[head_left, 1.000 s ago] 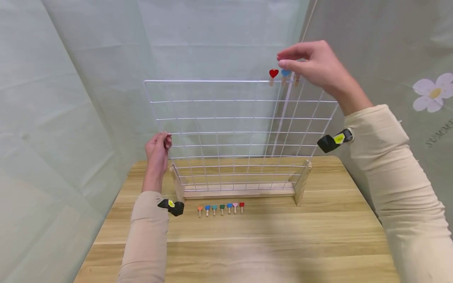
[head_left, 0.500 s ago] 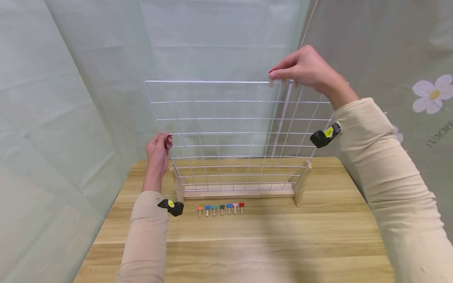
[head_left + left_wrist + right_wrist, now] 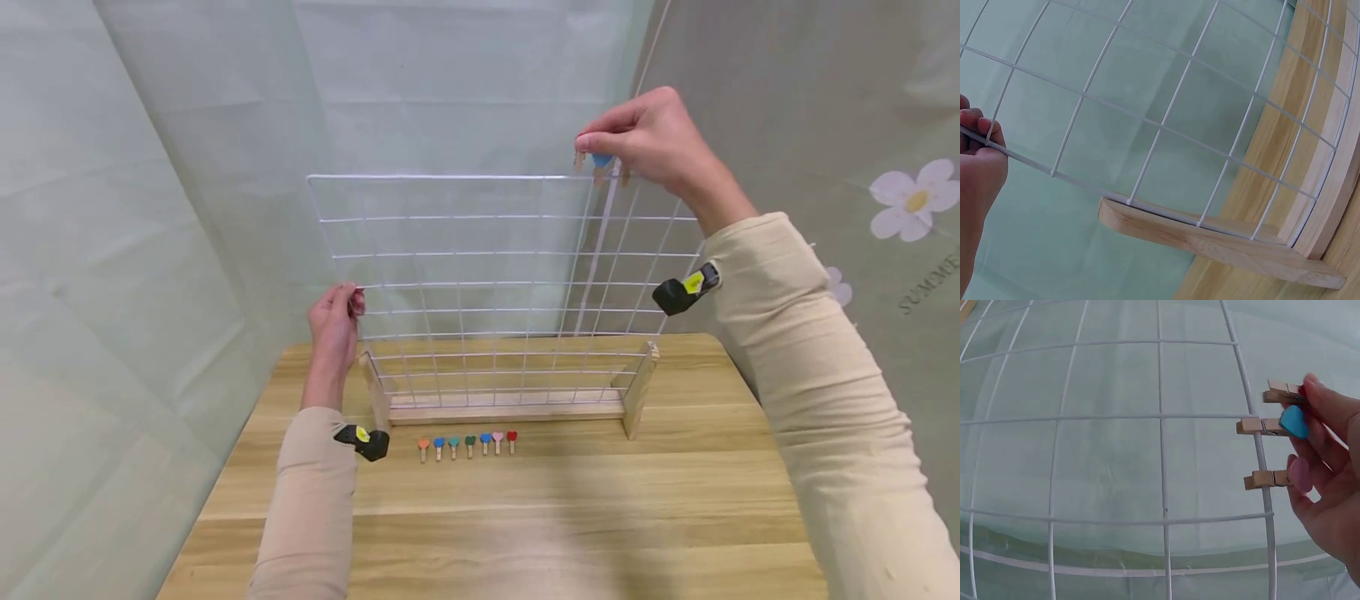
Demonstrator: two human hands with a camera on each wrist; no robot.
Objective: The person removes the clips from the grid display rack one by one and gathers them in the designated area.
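A white wire grid (image 3: 480, 283) stands upright in a wooden stand (image 3: 510, 410) on the table. My left hand (image 3: 351, 300) grips the grid's left edge wire, with fingers curled on the wire (image 3: 982, 147). At the top right corner my right hand (image 3: 590, 143) pinches a wooden peg (image 3: 1280, 392) whose heart is hidden under the fingers. The peg's tip sits just clear of the top wire. A blue heart peg (image 3: 1272, 425) and a pink heart peg (image 3: 1269, 479) stay clipped on that wire beside it.
Several small heart pegs (image 3: 468, 443) lie in a row on the wooden table (image 3: 525, 517) in front of the stand. Pale green cloth hangs behind and to the left. A flower print (image 3: 911, 198) is on the right cloth.
My right hand came down over the red heart peg on the top wire, pinched it and lifted it slightly off the wire. The left hand has not moved.
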